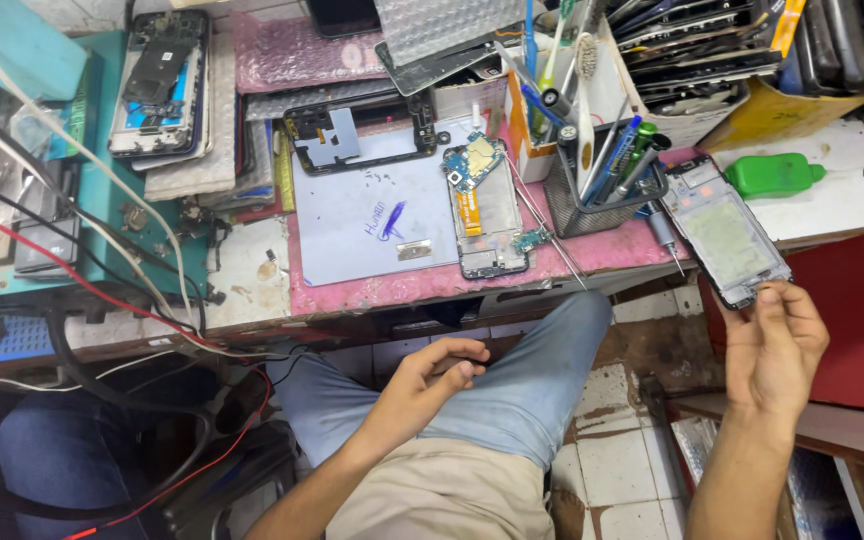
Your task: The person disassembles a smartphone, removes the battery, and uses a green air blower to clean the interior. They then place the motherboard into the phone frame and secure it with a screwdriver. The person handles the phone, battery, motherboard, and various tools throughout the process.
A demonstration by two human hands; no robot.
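Beyond the right end of the cluttered pink-topped surface (592, 262), the person's right hand (774, 350) pinches the near end of a stripped black phone frame with a pale inner plate (724, 232), fingertips closed narrowly on its lower edge; the frame's far end lies beside a black mesh pen holder (592, 205). Right of the holder sits a small green plastic bottle (774, 175). Left of the holder, an opened phone with a blue circuit board and orange ribbon cable (487, 205) rests on a grey work mat (372, 215). The left hand (434, 375) lies loosely curled on the blue-jeaned thigh (532, 385), its grip holding nothing.
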